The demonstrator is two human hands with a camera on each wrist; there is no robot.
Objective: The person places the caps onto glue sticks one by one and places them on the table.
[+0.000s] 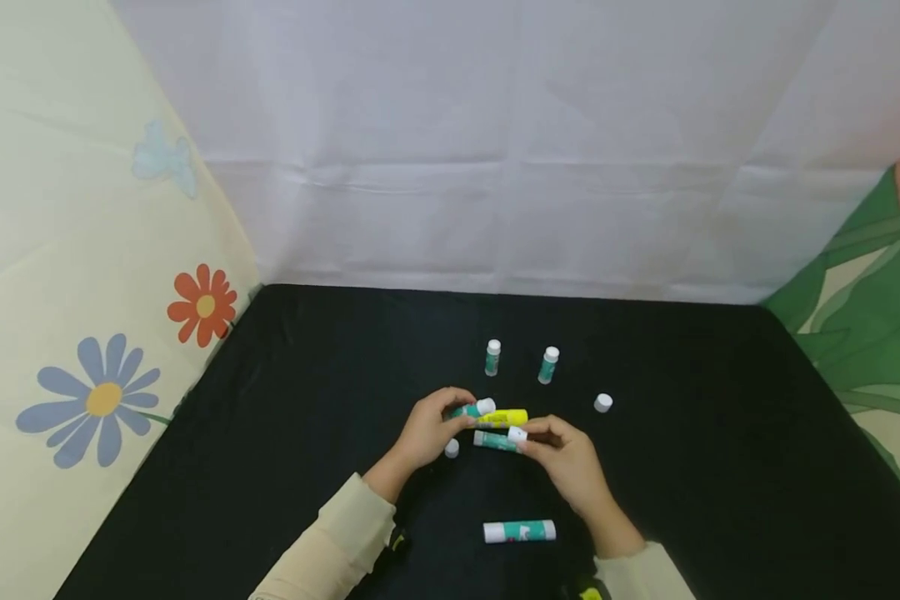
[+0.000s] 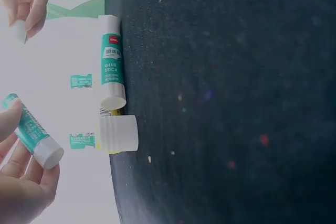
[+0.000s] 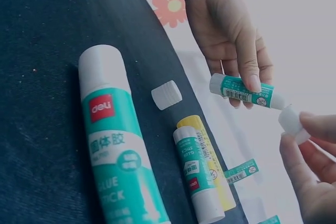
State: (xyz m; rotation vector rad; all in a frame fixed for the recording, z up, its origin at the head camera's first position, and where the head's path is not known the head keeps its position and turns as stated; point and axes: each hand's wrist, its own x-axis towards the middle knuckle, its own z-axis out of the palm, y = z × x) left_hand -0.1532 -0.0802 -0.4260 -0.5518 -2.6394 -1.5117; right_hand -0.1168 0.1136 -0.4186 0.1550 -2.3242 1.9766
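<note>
- Teal glue stick (image 3: 242,92): above the desk (image 1: 345,367), grasped by fingers of the left hand (image 1: 429,429).
- Right hand (image 1: 570,460): fingers pinch a white cap (image 3: 292,123) just beside the stick's end.
- Yellow tube (image 1: 508,418) lies between the hands; we note upright sticks (image 1: 548,367) far, a lying stick (image 1: 520,532) near.

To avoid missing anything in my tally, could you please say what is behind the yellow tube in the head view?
Behind the yellow tube, two glue sticks stand upright. Anything just behind its left end is covered by the left hand and the held glue stick.
</note>
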